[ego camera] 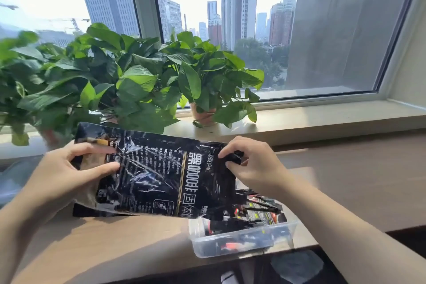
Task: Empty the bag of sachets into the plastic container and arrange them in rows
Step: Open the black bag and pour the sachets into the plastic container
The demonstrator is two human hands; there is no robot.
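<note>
Over the container (244,242), the bag (147,175) reads 黑咖啡.

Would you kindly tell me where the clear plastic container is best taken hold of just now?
Probably the plastic container by its near long wall, coming from the person's side: that rim is bare and straight, while the black bag, held by the left hand and right hand, overhangs its far left corner and sachets heap inside.

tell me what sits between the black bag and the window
In the head view, leafy potted plants stand on the windowsill between the black bag and the window.
</note>
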